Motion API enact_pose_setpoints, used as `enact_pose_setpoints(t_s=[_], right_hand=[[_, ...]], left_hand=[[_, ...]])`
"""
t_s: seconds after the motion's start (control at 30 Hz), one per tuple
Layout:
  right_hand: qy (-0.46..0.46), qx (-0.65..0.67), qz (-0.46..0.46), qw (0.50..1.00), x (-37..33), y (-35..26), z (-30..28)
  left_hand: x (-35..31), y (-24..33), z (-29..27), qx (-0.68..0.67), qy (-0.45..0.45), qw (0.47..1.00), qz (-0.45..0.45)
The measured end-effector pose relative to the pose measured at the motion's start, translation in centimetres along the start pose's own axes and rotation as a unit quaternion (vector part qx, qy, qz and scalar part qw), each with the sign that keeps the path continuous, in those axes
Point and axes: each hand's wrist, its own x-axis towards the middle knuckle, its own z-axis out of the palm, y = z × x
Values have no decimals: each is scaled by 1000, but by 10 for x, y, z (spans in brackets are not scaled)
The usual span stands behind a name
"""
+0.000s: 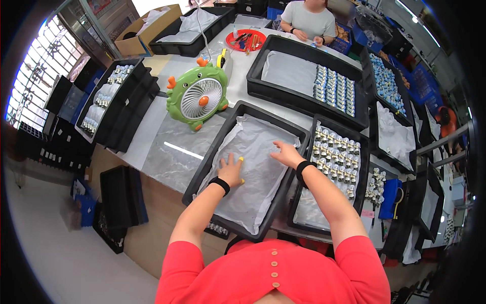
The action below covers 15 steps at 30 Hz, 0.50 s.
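A black plastic tray (273, 117) lined with a crinkled sheet of thin white paper (253, 190) lies in front of me at the table's near edge. My left hand (230, 171) rests on the left part of the paper with its fingers spread; yellow covers show on two of its digits. Over the paper's right side is my right hand (287, 154), its fingers apart and pointing left, holding nothing. Whether its fingertips touch the sheet I cannot tell. Both wrists wear black bands. The paper has wrinkled edges along the tray walls.
Right of the tray, another black tray (291, 221) holds rows of small clear-domed parts with gold bases (334, 152). A green cartoon-shaped fan (197, 96) stands at the left. Beyond are a large black tray (253, 87), a red tool dish (233, 45) and a person (308, 23).
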Motion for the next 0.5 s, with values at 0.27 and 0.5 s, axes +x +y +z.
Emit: enact_pose_setpoints(t_s=[0.27, 0.5], right_hand=[[19, 45, -158, 986, -100, -4, -24], [220, 256, 15, 941, -156, 47, -34]], left_hand=[[-9, 8, 9, 4, 20, 1000, -22], [-15, 38, 32, 17, 88, 993, 76]])
